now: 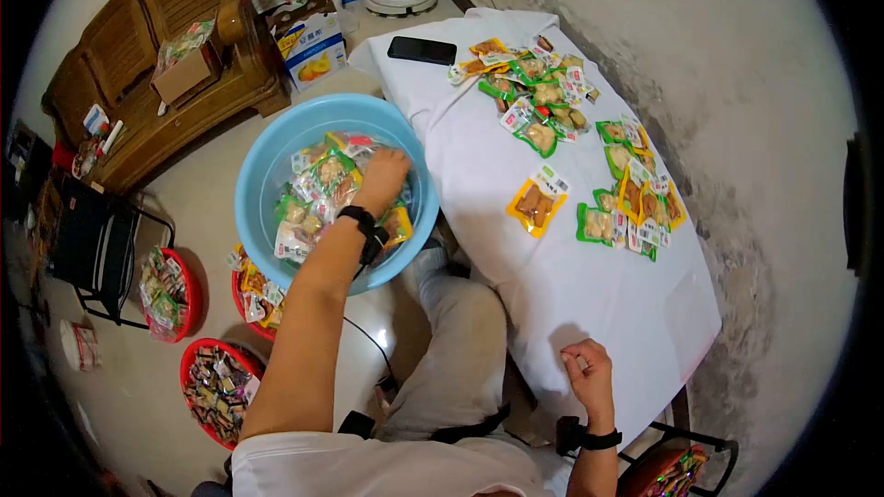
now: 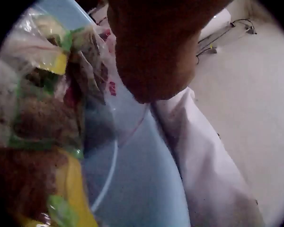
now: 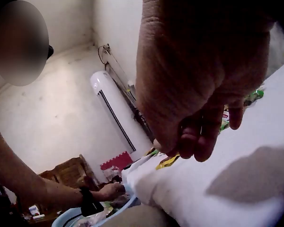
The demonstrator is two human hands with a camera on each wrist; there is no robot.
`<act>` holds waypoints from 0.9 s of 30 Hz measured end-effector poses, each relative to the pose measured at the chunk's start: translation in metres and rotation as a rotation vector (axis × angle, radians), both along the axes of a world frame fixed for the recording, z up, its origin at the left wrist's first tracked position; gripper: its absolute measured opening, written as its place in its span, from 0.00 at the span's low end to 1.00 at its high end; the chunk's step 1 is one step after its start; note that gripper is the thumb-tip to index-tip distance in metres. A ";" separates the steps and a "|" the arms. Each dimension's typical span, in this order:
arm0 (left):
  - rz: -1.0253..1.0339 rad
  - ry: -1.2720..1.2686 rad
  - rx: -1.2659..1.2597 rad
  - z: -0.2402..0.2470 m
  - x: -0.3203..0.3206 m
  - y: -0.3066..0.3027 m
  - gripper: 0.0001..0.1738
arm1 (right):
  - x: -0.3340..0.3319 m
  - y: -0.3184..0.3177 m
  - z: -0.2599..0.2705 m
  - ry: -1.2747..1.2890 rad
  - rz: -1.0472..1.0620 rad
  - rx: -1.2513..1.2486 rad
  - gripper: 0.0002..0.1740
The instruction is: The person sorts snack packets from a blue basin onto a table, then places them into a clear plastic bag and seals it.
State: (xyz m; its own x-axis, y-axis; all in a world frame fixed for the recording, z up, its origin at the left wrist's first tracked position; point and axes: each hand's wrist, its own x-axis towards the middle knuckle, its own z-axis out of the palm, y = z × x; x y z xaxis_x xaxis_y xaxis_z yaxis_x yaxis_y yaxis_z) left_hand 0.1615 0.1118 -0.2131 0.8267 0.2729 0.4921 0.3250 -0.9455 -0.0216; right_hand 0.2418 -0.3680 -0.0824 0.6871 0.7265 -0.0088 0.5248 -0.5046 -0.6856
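Observation:
My left hand (image 1: 382, 182) is inside the light blue basin (image 1: 249, 193), over a heap of small plastic food packets (image 1: 329, 175) with green and yellow edges. In the left wrist view, the back of the left hand (image 2: 154, 56) hides its fingertips, so I cannot tell whether it grips a packet; clear wrapping with red print (image 2: 112, 87) shows beside it. My right hand (image 1: 589, 375) hovers near the close edge of the white-covered table (image 1: 516, 294). Its fingers (image 3: 206, 142) hang loosely curled with nothing between them. A single yellow-edged packet (image 1: 539, 201) lies on the cloth ahead.
Packets lie in a far group (image 1: 539, 92) and a right-hand group (image 1: 635, 193) on the cloth. A black phone (image 1: 422, 51) rests at the far corner. Red tubs of packets (image 1: 221, 387) stand on the floor at left, near a wooden bench (image 1: 166, 37).

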 end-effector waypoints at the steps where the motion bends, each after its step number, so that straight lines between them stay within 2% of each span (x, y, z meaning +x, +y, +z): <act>1: 0.001 -0.003 0.002 -0.006 0.008 -0.004 0.07 | 0.000 0.001 -0.002 0.005 0.004 0.008 0.03; 3: 0.129 0.511 -0.083 -0.014 0.018 -0.019 0.10 | 0.002 0.002 -0.007 0.003 0.006 0.031 0.03; 4: 0.113 0.552 -0.109 -0.026 0.020 -0.018 0.13 | 0.002 0.001 -0.007 -0.024 0.018 0.032 0.03; 5: 0.093 0.551 -0.102 -0.031 0.016 -0.019 0.13 | 0.001 0.000 -0.007 -0.051 0.021 0.034 0.03; 7: 0.158 0.543 -0.266 -0.039 0.010 -0.020 0.11 | 0.002 -0.004 -0.002 -0.050 0.004 0.025 0.03; 9: 0.110 0.368 -0.145 -0.037 0.004 -0.019 0.11 | 0.006 -0.011 0.001 -0.051 -0.022 0.017 0.03; 13: 0.180 0.212 -0.082 -0.063 0.010 0.001 0.10 | 0.011 -0.023 -0.003 -0.091 0.013 0.019 0.04; 15: 0.228 0.376 -0.082 -0.053 0.021 0.004 0.10 | 0.011 -0.034 -0.004 -0.117 0.017 0.003 0.05; 16: 0.216 0.176 -0.067 -0.104 0.020 0.030 0.10 | 0.012 -0.041 -0.005 -0.127 0.009 0.008 0.05; 18: 0.103 0.203 -0.100 -0.035 0.013 0.002 0.12 | 0.015 -0.062 -0.003 -0.093 -0.044 0.030 0.05; 19: 0.029 0.109 -0.065 -0.024 0.009 -0.003 0.14 | 0.017 -0.079 0.000 -0.101 -0.103 0.026 0.05; 20: 0.135 0.259 -0.141 0.007 0.012 -0.020 0.16 | 0.020 -0.093 0.002 -0.035 -0.259 0.045 0.06; 21: 0.141 0.170 -0.098 0.024 0.011 -0.041 0.16 | 0.025 -0.105 0.003 0.032 -0.399 0.069 0.07; 23: 0.108 0.080 -0.088 0.023 0.013 -0.041 0.14 | 0.046 -0.137 -0.007 -0.157 -0.619 0.052 0.09; 25: 0.013 -0.025 -0.099 0.024 0.020 -0.057 0.13 | 0.076 -0.179 -0.016 -0.334 -0.692 -0.006 0.14; 26: -0.074 -0.126 -0.124 0.028 0.024 -0.068 0.12 | 0.094 -0.200 -0.024 -0.416 -0.722 -0.133 0.18; 27: -0.075 -0.128 -0.113 0.039 0.027 -0.091 0.12 | 0.108 -0.216 -0.031 -0.497 -0.745 -0.262 0.23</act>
